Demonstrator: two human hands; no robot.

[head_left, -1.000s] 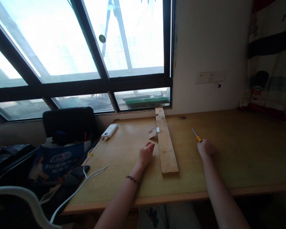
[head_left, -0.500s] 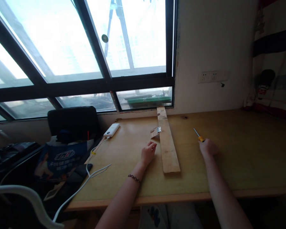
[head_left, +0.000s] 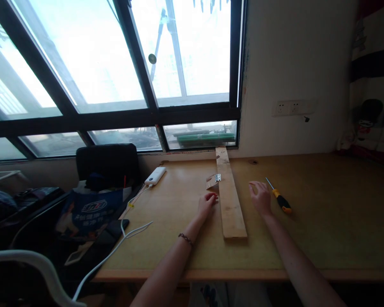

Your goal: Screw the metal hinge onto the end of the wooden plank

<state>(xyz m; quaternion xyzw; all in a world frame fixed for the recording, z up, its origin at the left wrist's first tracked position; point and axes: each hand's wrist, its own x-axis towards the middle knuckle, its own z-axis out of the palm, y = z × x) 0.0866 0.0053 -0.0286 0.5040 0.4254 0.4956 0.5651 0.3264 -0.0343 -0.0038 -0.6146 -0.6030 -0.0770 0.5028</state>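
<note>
A long wooden board [head_left: 232, 204] lies lengthwise on the table, its far end by the window. A metal hinge [head_left: 218, 177] sits at its left edge, joining it to a small wooden piece [head_left: 211, 182] that sticks out leftward. Just left of the board is my left hand [head_left: 207, 203], fingers pinched together; whatever they hold is too small to make out. My right hand [head_left: 260, 197] is empty, fingers apart, between the board and the screwdriver. That screwdriver [head_left: 281, 201], with a yellow and black handle, rests on the table to its right.
A white power bank [head_left: 155, 175] with a white cable lies at the table's [head_left: 173, 238] left side. Beyond that edge stand a black chair [head_left: 107, 164] and a blue bag [head_left: 92, 213]. Wall sockets [head_left: 287, 107] are above the table at the back right.
My right hand has let go of the screwdriver, leaving it on the table, and moved left toward the board. My left hand stays pinched beside the board. The view has shifted slightly.
</note>
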